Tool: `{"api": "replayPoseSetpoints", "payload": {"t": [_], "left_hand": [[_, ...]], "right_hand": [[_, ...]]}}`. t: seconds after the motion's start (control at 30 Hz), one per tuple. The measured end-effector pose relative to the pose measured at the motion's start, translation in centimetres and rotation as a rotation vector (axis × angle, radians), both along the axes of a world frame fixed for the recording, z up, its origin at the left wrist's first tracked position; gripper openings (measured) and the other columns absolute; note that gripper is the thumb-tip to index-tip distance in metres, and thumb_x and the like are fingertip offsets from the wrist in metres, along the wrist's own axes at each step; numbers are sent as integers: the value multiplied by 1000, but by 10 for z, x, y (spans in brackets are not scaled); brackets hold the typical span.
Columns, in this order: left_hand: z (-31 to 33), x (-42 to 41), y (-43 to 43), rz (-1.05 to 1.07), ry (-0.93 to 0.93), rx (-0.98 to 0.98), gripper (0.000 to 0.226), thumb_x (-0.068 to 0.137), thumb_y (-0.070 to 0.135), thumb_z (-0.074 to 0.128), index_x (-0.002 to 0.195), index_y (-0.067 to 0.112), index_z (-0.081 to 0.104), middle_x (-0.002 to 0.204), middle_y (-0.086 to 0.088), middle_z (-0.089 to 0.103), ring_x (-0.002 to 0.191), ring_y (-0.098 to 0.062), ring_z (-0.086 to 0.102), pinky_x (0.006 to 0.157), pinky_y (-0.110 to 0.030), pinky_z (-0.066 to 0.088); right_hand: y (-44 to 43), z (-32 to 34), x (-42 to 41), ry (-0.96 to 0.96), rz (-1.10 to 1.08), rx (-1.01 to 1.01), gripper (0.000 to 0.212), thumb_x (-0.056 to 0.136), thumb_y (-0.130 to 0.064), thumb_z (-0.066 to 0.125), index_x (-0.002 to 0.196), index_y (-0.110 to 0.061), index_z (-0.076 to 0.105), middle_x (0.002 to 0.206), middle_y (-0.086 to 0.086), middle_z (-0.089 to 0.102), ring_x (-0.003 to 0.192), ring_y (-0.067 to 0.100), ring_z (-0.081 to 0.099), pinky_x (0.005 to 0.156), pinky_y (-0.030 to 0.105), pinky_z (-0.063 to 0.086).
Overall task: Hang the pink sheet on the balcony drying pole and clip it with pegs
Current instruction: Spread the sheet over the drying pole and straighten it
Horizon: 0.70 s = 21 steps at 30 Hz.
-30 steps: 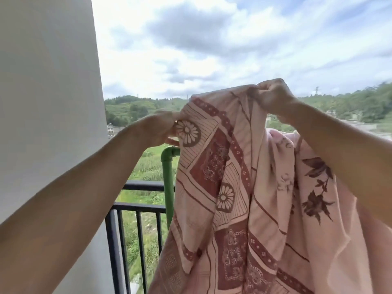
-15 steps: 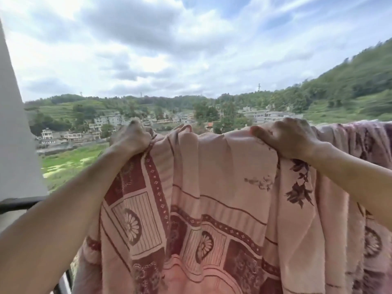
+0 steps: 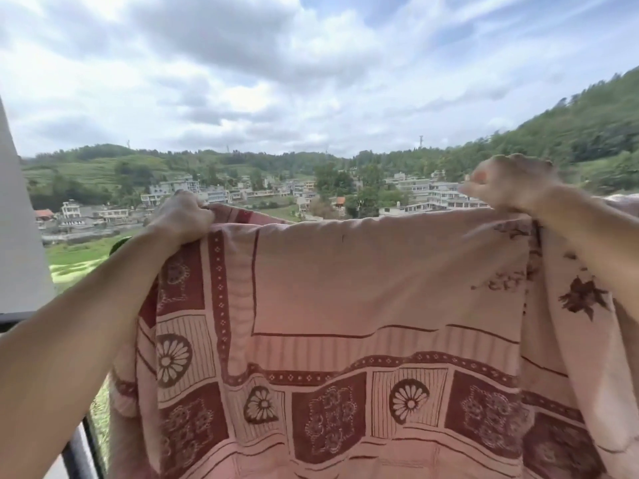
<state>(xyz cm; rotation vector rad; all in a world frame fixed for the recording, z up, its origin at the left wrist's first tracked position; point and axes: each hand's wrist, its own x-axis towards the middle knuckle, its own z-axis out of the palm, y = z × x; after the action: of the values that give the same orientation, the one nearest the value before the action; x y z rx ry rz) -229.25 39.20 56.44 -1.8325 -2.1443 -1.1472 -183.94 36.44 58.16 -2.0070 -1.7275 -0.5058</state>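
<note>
The pink sheet [image 3: 380, 278], printed with dark red borders and flower medallions, hangs stretched flat in front of me, its top edge running level across the view. My left hand [image 3: 183, 216] grips the top edge at the left end, fingers curled round the cloth. My right hand [image 3: 508, 183] is blurred at the right end of the top edge, fingers curled; it seems to pinch the cloth. The drying pole is hidden under the sheet, apart from a sliver of green [image 3: 119, 244] by my left forearm. No pegs are in view.
A white wall [image 3: 20, 236] stands at the far left. The black balcony railing [image 3: 79, 451] shows at the lower left. More bunched pink cloth [image 3: 622, 209] lies beyond my right wrist. Beyond are village houses, green hills and cloudy sky.
My hands have moved apart and pulled the bunched sheet out flat along its top edge. My view has swung right, away from the white wall and the green post.
</note>
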Motion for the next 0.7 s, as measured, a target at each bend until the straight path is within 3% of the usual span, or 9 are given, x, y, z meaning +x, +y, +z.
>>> {"api": "replayPoseSetpoints", "payload": {"t": [0.07,0.13,0.23,0.3,0.4,0.47,0.53,0.6,0.7], "left_hand": [[0,1,-8,-84,-184,131,24,93,27,53,86,8,64,75,-9,61,63,-21,55,52,-29,43],[3,5,-21,-177,-398,234,26,95,32,51,89,10,63,78,-7,60,64,-20,56,52,-31,47],[6,-2,-42,-312,-576,297,27,96,32,49,94,9,63,84,-8,60,77,-25,60,61,-37,54],[2,-18,-62,-414,-649,186,29,96,30,45,82,14,64,84,-8,60,82,-28,60,64,-35,50],[-13,-36,-91,-647,-828,-135,39,97,30,36,75,14,64,76,-6,60,72,-22,57,66,-32,46],[-25,-34,-106,-733,-950,-261,36,96,31,35,76,13,59,71,-4,58,67,-18,54,62,-29,45],[-42,-27,-114,-814,-1067,-360,37,95,35,36,78,11,59,71,-5,61,68,-19,58,64,-28,48],[-67,-18,-113,-866,-1184,-447,42,96,36,33,82,9,61,78,-10,66,77,-24,61,71,-34,50],[-108,-1,-107,-963,-1133,-644,36,96,27,36,86,7,65,83,-10,68,80,-22,64,73,-33,55]], "right_hand": [[-7,-6,-71,55,354,135,50,89,-60,50,117,-20,62,117,2,67,100,23,64,89,41,51],[-15,-13,-138,62,664,95,56,85,-62,55,121,-19,62,118,1,67,97,19,66,86,40,55],[-10,-22,-198,77,808,64,26,85,-44,66,99,-23,74,94,-3,74,79,15,68,72,37,59],[-2,-17,-212,155,815,154,16,89,-31,65,82,-19,74,78,-1,72,70,18,68,66,42,59],[6,-3,-219,460,927,132,16,94,-24,60,91,-10,66,89,7,70,76,22,69,72,46,59],[4,-5,-226,344,958,-5,32,90,-35,63,109,-10,61,106,3,64,89,21,64,78,39,56],[3,-18,-232,205,968,-108,41,81,-41,70,110,-13,64,105,-2,65,88,19,64,73,36,57],[4,-32,-236,166,986,33,24,79,-35,74,92,-15,72,86,-1,71,76,22,68,66,42,59],[1,-45,-233,139,941,376,18,79,-37,73,84,-20,69,77,-5,67,73,21,65,64,34,54]]}}
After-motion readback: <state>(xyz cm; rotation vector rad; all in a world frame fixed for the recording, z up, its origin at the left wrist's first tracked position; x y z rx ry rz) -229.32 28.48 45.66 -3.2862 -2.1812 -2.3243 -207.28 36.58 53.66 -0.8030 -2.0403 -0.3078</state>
